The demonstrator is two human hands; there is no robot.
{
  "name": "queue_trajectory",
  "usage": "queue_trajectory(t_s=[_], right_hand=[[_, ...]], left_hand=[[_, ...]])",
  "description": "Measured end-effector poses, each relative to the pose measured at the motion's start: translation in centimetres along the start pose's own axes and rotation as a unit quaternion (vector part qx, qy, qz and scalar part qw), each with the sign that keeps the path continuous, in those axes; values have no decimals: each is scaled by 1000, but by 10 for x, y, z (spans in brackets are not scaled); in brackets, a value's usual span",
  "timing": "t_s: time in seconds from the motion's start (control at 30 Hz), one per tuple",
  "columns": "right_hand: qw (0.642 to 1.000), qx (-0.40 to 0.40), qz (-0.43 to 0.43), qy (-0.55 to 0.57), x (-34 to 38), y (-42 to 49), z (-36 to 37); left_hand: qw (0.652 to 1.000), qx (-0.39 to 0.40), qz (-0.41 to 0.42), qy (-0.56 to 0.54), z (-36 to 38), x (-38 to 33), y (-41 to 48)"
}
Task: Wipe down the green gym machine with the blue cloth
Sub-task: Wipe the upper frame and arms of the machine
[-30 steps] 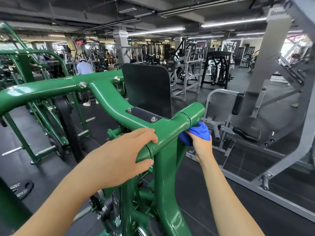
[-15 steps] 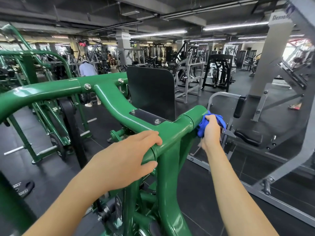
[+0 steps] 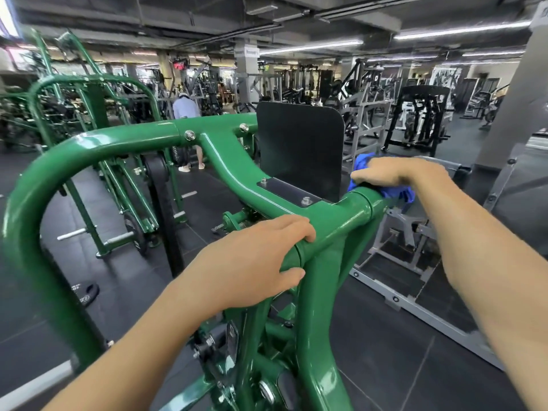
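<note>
Under my right grip the blue cloth is bunched on the top tube's end of the green gym machine, my fingers curled over it and clamped on the cloth. Left of that, my left grip wraps the same tube at its joint with the upright, fingers over the top, thumb beneath. Just behind the tube, between the two grips, stands a black pad; below the right grip sits a grey machine frame.

Left hand and right hand are bare; both forearms are bare up to the frame's edge
</note>
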State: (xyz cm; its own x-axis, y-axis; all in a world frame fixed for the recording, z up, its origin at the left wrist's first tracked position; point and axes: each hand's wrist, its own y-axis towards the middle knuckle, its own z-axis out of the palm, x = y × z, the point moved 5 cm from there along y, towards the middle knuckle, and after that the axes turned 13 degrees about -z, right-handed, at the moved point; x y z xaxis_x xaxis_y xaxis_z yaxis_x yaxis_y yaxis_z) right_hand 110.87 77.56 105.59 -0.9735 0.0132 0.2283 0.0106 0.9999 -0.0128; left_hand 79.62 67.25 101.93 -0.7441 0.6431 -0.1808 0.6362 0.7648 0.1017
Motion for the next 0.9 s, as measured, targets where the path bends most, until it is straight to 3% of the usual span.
queue_trajectory(t_s=[0.17,0.3,0.4,0.53,0.6,0.67,0.73,0.8,0.83,0.9], right_hand=[[994,84,62,-36,5,21,5],[993,89,61,-38,15,20,7],[999,1,39,-7,5,14,6],[971,-222,22,84,-13,-22,20],[898,-367,41,239,-23,-41,44],[787,-462,61,404,-31,-52,79],[664,-493,84,556,-32,-51,106],[549,-467,107,685,-38,-44,118],[522,-439,111,723,-45,-38,120],[523,-390,96,752,-59,-27,115]], left_hand=[[1000,0,5,0,-2,-2,1],[1000,6,2,-1,-3,-2,1],[1000,15,-2,-7,-3,-1,1],[1000,19,-4,-5,-1,-2,1],[1000,15,-1,-1,-1,-2,1],[1000,19,2,2,-1,-3,2],[1000,18,1,2,-1,-2,2],[1000,18,0,7,0,-2,3],[1000,20,-4,8,0,-1,3],[1000,20,-4,7,0,-1,4]])
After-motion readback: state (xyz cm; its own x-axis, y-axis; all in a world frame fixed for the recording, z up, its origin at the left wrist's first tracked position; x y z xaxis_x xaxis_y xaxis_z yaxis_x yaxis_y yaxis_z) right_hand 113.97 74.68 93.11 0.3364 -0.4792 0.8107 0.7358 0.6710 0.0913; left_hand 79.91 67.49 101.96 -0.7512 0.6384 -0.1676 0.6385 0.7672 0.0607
